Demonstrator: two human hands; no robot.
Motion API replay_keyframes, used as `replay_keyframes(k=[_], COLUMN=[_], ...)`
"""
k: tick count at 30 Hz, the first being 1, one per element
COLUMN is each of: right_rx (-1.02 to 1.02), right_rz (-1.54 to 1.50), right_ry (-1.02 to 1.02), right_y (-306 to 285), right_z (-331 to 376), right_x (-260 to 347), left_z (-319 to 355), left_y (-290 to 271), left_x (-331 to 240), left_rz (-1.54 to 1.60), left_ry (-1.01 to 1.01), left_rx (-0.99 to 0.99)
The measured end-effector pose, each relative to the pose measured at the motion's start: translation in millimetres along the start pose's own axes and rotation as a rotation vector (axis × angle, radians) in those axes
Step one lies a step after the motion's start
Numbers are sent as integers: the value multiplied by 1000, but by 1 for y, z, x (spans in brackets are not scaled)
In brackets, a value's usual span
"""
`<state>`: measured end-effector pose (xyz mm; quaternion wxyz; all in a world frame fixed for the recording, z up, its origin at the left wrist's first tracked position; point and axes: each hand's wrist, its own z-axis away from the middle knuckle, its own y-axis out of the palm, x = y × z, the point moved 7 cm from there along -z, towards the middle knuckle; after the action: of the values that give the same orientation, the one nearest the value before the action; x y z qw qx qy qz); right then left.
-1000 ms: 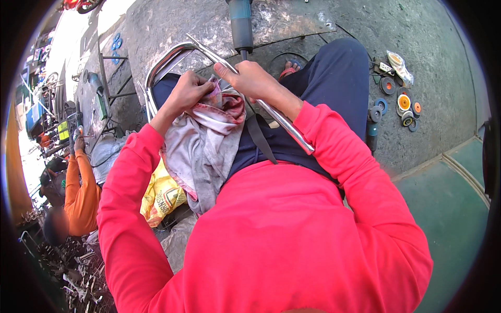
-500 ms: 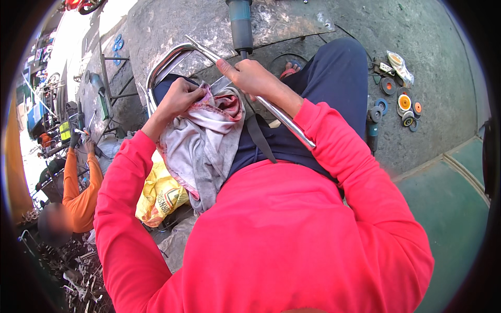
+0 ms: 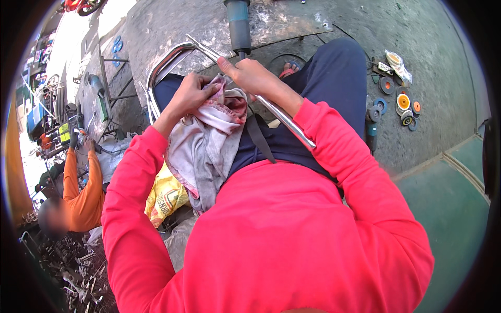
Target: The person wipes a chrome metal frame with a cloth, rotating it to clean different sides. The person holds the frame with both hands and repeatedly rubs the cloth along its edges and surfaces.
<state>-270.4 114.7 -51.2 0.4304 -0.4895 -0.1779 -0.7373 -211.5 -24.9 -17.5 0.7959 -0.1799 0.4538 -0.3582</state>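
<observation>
Two hands, one rag, one bent chrome tube.

The left hand is bunched shut on the rag over the lap; the right hand is curled around the chrome tube just beside it. Far, one grinder stands; right, about ten discs lie scattered; left, one person in orange crouches.

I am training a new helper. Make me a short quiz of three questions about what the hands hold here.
1. True or false: the left hand grips a cloth.
2. The right hand holds: A) a hammer, B) a shiny bent metal tube, C) a yellow bag.
3. What lies on the ground at the far right?

Key
1. True.
2. B.
3. Small round discs, some orange.
</observation>
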Motion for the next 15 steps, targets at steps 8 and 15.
replay_keyframes(k=[8, 15], right_rx=[-7, 52], right_rz=[56, 24], right_ry=[-62, -29], right_y=[0, 6], right_z=[4, 7], right_x=[13, 6], left_z=[5, -33], left_y=[-3, 17], left_x=[30, -10], left_rz=[107, 40], left_ry=[-107, 24], left_rx=[9, -26])
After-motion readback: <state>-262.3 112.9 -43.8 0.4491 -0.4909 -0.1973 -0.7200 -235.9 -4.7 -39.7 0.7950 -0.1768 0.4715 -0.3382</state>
